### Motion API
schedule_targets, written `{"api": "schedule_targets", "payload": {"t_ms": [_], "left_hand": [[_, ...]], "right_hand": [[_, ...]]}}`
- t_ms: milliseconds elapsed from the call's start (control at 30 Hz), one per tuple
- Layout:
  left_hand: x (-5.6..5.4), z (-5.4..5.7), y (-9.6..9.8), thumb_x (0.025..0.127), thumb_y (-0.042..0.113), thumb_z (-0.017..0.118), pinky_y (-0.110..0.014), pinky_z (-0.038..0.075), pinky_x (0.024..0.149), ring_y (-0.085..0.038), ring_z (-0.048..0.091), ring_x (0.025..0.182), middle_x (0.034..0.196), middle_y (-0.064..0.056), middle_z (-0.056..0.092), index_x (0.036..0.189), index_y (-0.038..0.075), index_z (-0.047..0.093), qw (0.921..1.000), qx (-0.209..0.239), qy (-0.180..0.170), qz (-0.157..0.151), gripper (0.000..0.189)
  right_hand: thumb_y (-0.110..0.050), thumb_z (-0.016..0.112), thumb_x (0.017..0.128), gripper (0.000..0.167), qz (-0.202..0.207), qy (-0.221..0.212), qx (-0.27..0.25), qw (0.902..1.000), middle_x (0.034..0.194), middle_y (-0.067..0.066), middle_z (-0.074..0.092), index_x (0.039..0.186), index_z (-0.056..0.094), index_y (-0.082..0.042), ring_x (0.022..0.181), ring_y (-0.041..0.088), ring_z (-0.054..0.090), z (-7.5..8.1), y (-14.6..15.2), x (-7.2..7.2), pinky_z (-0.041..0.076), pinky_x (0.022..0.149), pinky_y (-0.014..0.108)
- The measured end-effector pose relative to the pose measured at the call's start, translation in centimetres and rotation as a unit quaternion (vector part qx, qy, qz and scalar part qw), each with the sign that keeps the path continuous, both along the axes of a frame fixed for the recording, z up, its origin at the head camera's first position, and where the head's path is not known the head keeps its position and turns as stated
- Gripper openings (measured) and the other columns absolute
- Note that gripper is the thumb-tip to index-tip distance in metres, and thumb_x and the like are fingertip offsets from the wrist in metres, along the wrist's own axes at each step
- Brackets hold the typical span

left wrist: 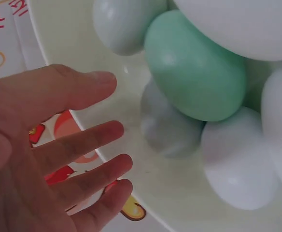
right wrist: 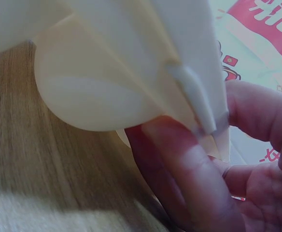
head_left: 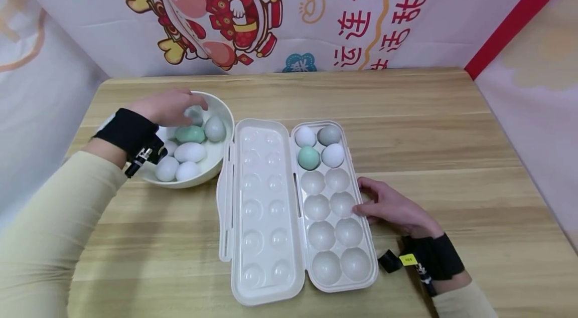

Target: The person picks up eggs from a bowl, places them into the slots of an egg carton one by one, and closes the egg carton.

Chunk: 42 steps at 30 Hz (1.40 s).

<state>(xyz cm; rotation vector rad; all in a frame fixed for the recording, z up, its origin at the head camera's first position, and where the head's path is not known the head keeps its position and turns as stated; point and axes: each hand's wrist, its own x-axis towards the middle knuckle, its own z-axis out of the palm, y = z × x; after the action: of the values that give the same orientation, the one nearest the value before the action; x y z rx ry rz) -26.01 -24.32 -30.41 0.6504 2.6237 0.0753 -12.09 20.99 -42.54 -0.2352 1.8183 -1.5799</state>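
My left hand reaches over the far side of a cream bowl heaped with white, grey and green eggs. In the left wrist view its fingers are extended and apart, holding nothing, beside a green egg and a grey egg. My right hand grips the right edge of a white plastic egg carton, thumb on top and fingers beneath the rim. Two white eggs, one grey egg and one green egg sit in the carton's far cups.
The carton's dimpled lid lies folded open to the left, between the cups and the bowl. Wooden tabletop extends to the right. A printed cloth backdrop rises behind the table, with more cloth at both sides.
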Motion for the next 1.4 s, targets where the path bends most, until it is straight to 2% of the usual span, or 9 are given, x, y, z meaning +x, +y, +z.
{"api": "schedule_targets", "payload": {"t_ms": [67, 167, 333, 600, 867, 1067, 1267, 1400], "left_hand": [[-0.2, -0.4, -0.3, 0.087, 0.000, 0.062, -0.054, 0.043, 0.086, -0.035, 0.049, 0.096, 0.116, -0.024, 0.057, 0.125, 0.005, 0.059, 0.9999, 0.006, -0.010, 0.002, 0.038], [-0.3, -1.1, -0.7, 0.088, -0.002, 0.059, -0.054, 0.042, 0.087, -0.037, 0.048, 0.097, 0.119, -0.024, 0.056, 0.125, 0.005, 0.058, 0.9994, 0.010, -0.028, 0.017, 0.039], [-0.6, -1.9, -0.9, 0.082, -0.014, 0.053, -0.056, 0.039, 0.089, -0.038, 0.045, 0.098, 0.119, -0.026, 0.054, 0.122, 0.005, 0.062, 0.9991, 0.011, -0.025, 0.033, 0.045], [-0.8, -2.6, -0.3, 0.070, -0.026, 0.050, -0.057, 0.039, 0.094, -0.037, 0.049, 0.097, 0.111, -0.026, 0.056, 0.111, 0.000, 0.067, 0.9993, -0.023, 0.027, -0.009, 0.051], [-0.7, -2.8, 0.4, 0.071, -0.025, 0.055, -0.053, 0.041, 0.090, -0.034, 0.045, 0.090, 0.103, -0.022, 0.056, 0.109, -0.001, 0.067, 0.9987, -0.035, 0.035, -0.009, 0.046], [-0.4, -3.1, -0.2, 0.071, -0.025, 0.056, -0.052, 0.042, 0.085, -0.035, 0.045, 0.088, 0.100, -0.021, 0.053, 0.106, 0.002, 0.065, 0.9985, -0.019, 0.049, -0.014, 0.045], [-0.3, -3.5, -0.8, 0.070, -0.027, 0.057, -0.047, 0.043, 0.078, -0.034, 0.045, 0.088, 0.101, -0.019, 0.051, 0.104, 0.003, 0.060, 0.9988, 0.012, 0.047, -0.011, 0.045], [-0.3, -3.5, -0.8, 0.072, -0.026, 0.057, -0.043, 0.041, 0.074, -0.032, 0.044, 0.085, 0.096, -0.015, 0.048, 0.102, 0.003, 0.058, 0.9989, 0.016, 0.042, -0.016, 0.041]], "right_hand": [[-0.004, 0.066, 0.087, 0.052, 0.000, 0.003, 0.000, 1.0000, 0.111, 0.021, 0.058, 0.130, 0.040, 0.010, 0.086, 0.024, 0.065, -0.1, -0.1, 0.0, 0.055, 0.069, 0.033], [-0.005, 0.066, 0.088, 0.050, 0.003, 0.004, 0.003, 1.0000, 0.111, 0.021, 0.057, 0.129, 0.041, 0.010, 0.085, 0.024, 0.065, 0.0, -0.1, 0.0, 0.055, 0.069, 0.032], [-0.006, 0.066, 0.088, 0.049, 0.006, 0.002, 0.008, 0.9999, 0.112, 0.021, 0.056, 0.129, 0.042, 0.009, 0.085, 0.025, 0.064, 0.0, -0.1, 0.0, 0.054, 0.069, 0.032], [-0.005, 0.066, 0.088, 0.049, 0.004, 0.011, 0.004, 0.9999, 0.110, 0.020, 0.058, 0.128, 0.042, 0.009, 0.082, 0.023, 0.064, 0.2, 0.0, 0.0, 0.054, 0.067, 0.030], [-0.004, 0.065, 0.088, 0.054, 0.005, 0.005, -0.007, 0.9999, 0.113, 0.021, 0.058, 0.132, 0.039, 0.011, 0.087, 0.026, 0.066, 0.2, 0.0, -0.1, 0.055, 0.071, 0.034], [-0.004, 0.065, 0.088, 0.050, -0.004, -0.011, -0.015, 0.9998, 0.112, 0.022, 0.059, 0.130, 0.041, 0.010, 0.090, 0.027, 0.066, 0.2, -0.2, -0.1, 0.055, 0.072, 0.036], [-0.004, 0.066, 0.088, 0.049, -0.006, -0.019, -0.016, 0.9997, 0.112, 0.021, 0.059, 0.128, 0.042, 0.009, 0.090, 0.028, 0.066, 0.2, 0.0, -0.1, 0.055, 0.072, 0.037], [-0.004, 0.065, 0.088, 0.049, -0.009, -0.019, -0.017, 0.9996, 0.111, 0.021, 0.059, 0.128, 0.041, 0.010, 0.090, 0.028, 0.066, 0.1, 0.2, 0.0, 0.055, 0.072, 0.037]]}}
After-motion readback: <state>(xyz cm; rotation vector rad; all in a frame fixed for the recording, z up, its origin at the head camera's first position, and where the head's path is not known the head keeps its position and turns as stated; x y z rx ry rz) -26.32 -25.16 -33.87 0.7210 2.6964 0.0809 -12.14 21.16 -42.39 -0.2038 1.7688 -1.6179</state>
